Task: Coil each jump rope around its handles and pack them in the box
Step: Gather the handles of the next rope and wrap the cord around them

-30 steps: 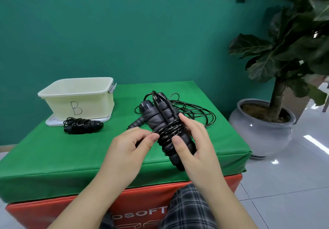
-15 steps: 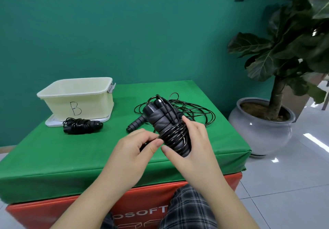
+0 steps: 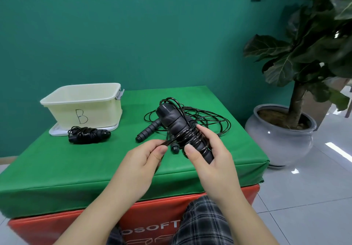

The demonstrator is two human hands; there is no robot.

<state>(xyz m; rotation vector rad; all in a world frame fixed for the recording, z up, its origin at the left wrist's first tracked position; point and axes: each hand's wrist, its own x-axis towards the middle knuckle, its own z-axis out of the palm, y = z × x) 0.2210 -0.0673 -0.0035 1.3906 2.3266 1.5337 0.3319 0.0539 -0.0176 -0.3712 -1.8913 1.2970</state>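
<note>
My right hand (image 3: 208, 155) grips a pair of black jump rope handles (image 3: 177, 123) held together, tilted up and away, with black cord wound round their middle. My left hand (image 3: 144, 155) pinches the loose cord (image 3: 167, 142) just left of the bundle. Behind, an uncoiled black rope (image 3: 209, 120) lies in loose loops on the green mat, with its handle (image 3: 147, 131) pointing toward me. A finished coiled rope (image 3: 88, 134) lies in front of the cream box (image 3: 83, 107) marked B, which stands open at the back left on its white lid.
The green mat (image 3: 76, 164) tops an orange padded block, whose front edge is near my knees. A potted plant in a grey pot (image 3: 280, 136) stands on the tiled floor to the right. A teal wall is behind.
My right hand has slid down the handles to their near end. My left hand has pulled the cord out to the left of the bundle. The bundle has tilted more upright.
</note>
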